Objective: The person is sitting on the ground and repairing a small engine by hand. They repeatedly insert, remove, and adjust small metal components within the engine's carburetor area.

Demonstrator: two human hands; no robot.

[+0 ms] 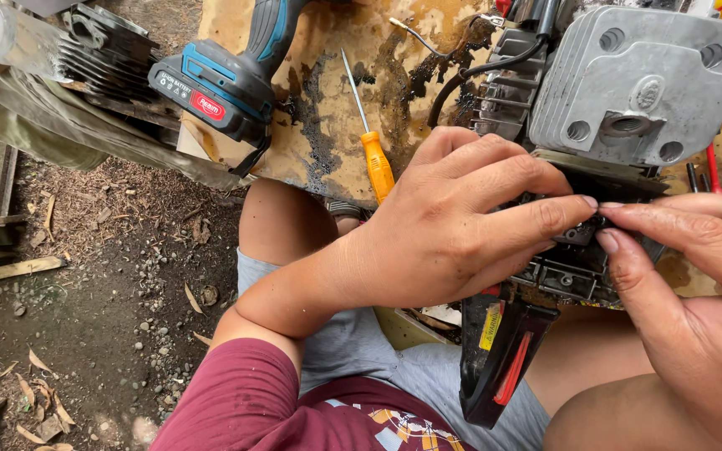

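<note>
Stained plywood bench [327, 125] at top; left hand [453, 221] and right hand [695, 276] pinch a small dark part on the engine [628, 83], whose long axis runs down-frame toward the lap.

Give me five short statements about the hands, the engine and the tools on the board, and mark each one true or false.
1. Both hands meet at the dark engine body below the grey cylinder. True.
2. The left hand holds the orange screwdriver. False: the screwdriver lies untouched on the stained board.
3. A blue cordless drill lies on the board to the left of the screwdriver. True.
4. The right hand rests on the drill. False: its fingertips touch the engine, against the left hand's fingertips.
5. The person wears gloves. False: both hands are bare.
</note>
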